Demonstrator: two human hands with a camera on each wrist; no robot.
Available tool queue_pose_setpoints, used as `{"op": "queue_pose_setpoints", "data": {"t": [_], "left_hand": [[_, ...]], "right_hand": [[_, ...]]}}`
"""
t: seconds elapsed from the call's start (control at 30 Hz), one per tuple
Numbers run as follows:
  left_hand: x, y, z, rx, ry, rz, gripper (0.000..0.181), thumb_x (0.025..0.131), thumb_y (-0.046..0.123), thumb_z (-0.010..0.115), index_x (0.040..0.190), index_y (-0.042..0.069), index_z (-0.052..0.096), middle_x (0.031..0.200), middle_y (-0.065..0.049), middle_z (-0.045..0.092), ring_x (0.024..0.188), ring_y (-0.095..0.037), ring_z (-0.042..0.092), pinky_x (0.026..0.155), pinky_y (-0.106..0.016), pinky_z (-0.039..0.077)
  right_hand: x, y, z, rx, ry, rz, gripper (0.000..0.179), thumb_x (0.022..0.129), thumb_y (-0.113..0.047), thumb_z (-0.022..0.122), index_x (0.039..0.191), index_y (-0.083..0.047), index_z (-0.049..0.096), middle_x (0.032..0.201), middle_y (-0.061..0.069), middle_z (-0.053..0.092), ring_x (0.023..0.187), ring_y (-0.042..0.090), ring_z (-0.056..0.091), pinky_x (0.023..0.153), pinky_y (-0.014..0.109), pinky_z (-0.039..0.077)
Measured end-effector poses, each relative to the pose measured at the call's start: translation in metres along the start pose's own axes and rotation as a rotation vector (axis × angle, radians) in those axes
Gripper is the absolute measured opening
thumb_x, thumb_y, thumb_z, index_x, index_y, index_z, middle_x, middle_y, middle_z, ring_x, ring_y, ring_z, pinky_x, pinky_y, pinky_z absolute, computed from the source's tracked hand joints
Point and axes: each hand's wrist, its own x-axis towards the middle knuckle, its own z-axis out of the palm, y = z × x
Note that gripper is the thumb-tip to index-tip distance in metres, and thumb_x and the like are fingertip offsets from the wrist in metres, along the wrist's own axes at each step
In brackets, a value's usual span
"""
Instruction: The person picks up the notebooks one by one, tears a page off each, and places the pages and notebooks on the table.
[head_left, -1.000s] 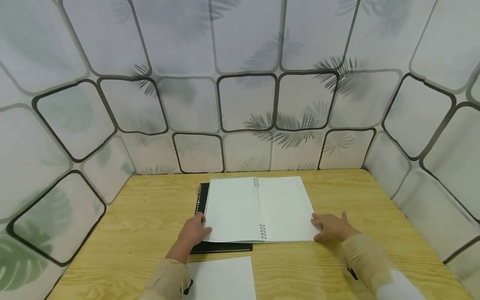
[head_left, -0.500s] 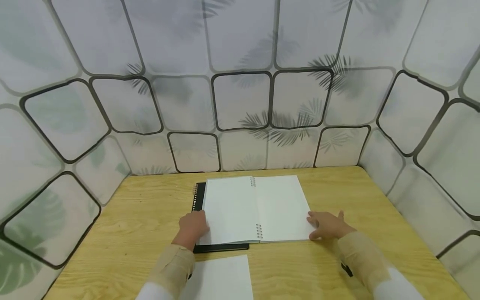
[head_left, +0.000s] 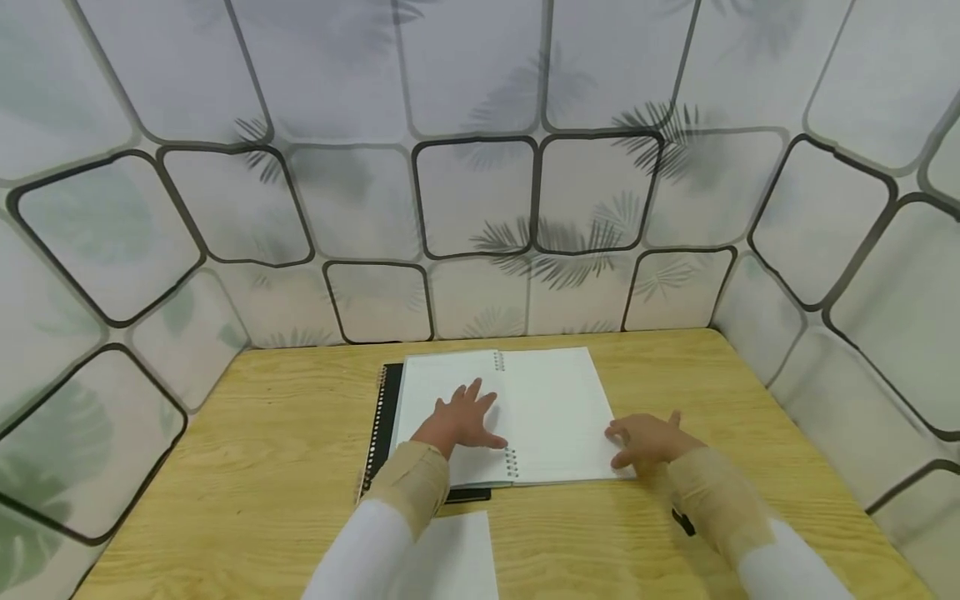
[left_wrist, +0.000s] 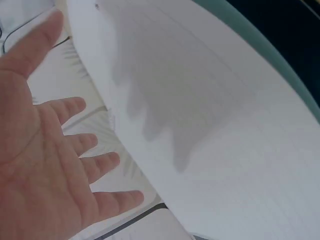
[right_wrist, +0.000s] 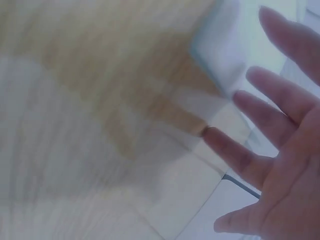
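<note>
Your left hand (head_left: 461, 419) is over the left page of the open white-paged, wire-spiral notebook (head_left: 521, 408), fingers spread, gripping nothing. Left wrist view shows its shadow on the page, palm apart from the paper. Your right hand (head_left: 648, 439) is at the notebook's right edge, near the lower corner, fingers extended and loose, no grip; can't tell if the fingertips touch the paper.

Notebook lies flat, mid-table toward the back, spine running front to back. Teal cover edge shows in your left wrist view. It sits on a black-covered spiral notebook (head_left: 384, 425), whose punched edge sticks out left and front strip shows below. Loose white paper sheet (head_left: 459, 554) is nearer you, partly behind your left sleeve. All on a yellow wood-grain table (head_left: 285, 433). Behind: pale wall covering (head_left: 480, 200), dark rounded-square outlines, grey leaf prints. You've got tan cuffs (head_left: 411, 483) over white sleeves (head_left: 791, 567).
</note>
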Motion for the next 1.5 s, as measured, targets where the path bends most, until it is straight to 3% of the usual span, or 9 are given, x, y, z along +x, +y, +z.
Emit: {"op": "queue_pose_setpoints", "data": {"t": [0.1, 0.37, 0.63, 0.8, 0.97, 1.1, 1.3, 1.5], "left_hand": [[0.003, -0.001, 0.002, 0.007, -0.036, 0.004, 0.095, 0.070, 0.062, 0.067, 0.147, 0.025, 0.025, 0.158, -0.005, 0.005, 0.145, -0.032, 0.007, 0.109, -0.066, 0.013], [0.004, -0.006, 0.008, 0.021, -0.078, -0.045, 0.112, 0.058, 0.064, 0.075, 0.148, 0.029, 0.017, 0.158, -0.004, 0.000, 0.146, -0.032, -0.002, 0.106, -0.071, 0.005], [0.010, -0.013, 0.009, -0.005, -0.071, -0.053, 0.114, 0.056, 0.064, 0.076, 0.148, 0.029, 0.019, 0.158, -0.006, 0.001, 0.145, -0.034, -0.002, 0.106, -0.072, 0.003], [0.014, -0.016, 0.013, -0.048, -0.081, -0.082, 0.112, 0.056, 0.063, 0.077, 0.147, 0.030, 0.021, 0.158, -0.005, 0.002, 0.145, -0.035, -0.001, 0.105, -0.072, 0.005], [0.019, -0.015, 0.016, -0.095, -0.084, -0.094, 0.110, 0.055, 0.060, 0.079, 0.146, 0.031, 0.026, 0.158, -0.004, 0.005, 0.145, -0.035, 0.000, 0.103, -0.074, 0.009], [0.023, -0.010, 0.016, -0.090, -0.068, -0.092, 0.108, 0.053, 0.056, 0.082, 0.144, 0.032, 0.030, 0.158, -0.004, 0.009, 0.145, -0.035, 0.002, 0.102, -0.074, 0.011], [0.022, -0.008, 0.019, -0.064, -0.065, -0.083, 0.111, 0.051, 0.056, 0.083, 0.144, 0.034, 0.028, 0.158, -0.002, 0.008, 0.145, -0.034, 0.002, 0.103, -0.073, 0.010], [0.021, -0.012, 0.019, -0.048, -0.051, -0.106, 0.112, 0.049, 0.057, 0.083, 0.144, 0.035, 0.028, 0.158, 0.000, 0.008, 0.145, -0.033, 0.003, 0.104, -0.072, 0.012]], "right_hand": [[0.007, -0.003, -0.003, 0.024, 0.007, 0.008, 0.055, 0.073, -0.033, 0.075, 0.120, -0.009, 0.060, 0.133, 0.020, 0.051, 0.126, 0.048, 0.039, 0.091, 0.082, -0.002], [0.023, -0.017, -0.015, 0.039, 0.009, 0.065, 0.053, 0.073, -0.027, 0.075, 0.119, -0.006, 0.060, 0.125, 0.016, 0.059, 0.125, 0.044, 0.042, 0.096, 0.079, 0.000], [0.039, -0.025, -0.009, -0.021, -0.053, -0.021, 0.066, 0.071, -0.028, 0.077, 0.130, -0.010, 0.052, 0.145, 0.016, 0.038, 0.132, 0.044, 0.034, 0.096, 0.078, -0.008], [0.045, -0.024, -0.005, -0.051, -0.085, -0.040, 0.061, 0.072, -0.031, 0.075, 0.127, -0.012, 0.056, 0.143, 0.012, 0.043, 0.131, 0.043, 0.036, 0.095, 0.079, -0.006], [0.060, -0.019, -0.016, 0.035, -0.025, 0.016, 0.051, 0.078, -0.031, 0.071, 0.123, -0.009, 0.058, 0.136, 0.017, 0.050, 0.129, 0.045, 0.037, 0.098, 0.078, 0.003], [0.077, -0.010, -0.024, 0.119, 0.054, 0.091, 0.064, 0.081, -0.028, 0.067, 0.135, -0.005, 0.043, 0.142, 0.024, 0.039, 0.131, 0.048, 0.031, 0.099, 0.077, 0.006], [0.093, 0.001, -0.017, 0.111, 0.135, 0.175, 0.087, 0.079, -0.034, 0.069, 0.146, -0.006, 0.021, 0.148, 0.026, 0.025, 0.136, 0.047, 0.021, 0.099, 0.078, -0.001], [0.102, 0.001, -0.007, 0.077, 0.098, 0.175, 0.096, 0.078, -0.050, 0.065, 0.146, -0.002, 0.018, 0.148, 0.031, 0.016, 0.137, 0.047, 0.016, 0.097, 0.078, -0.006]]}}
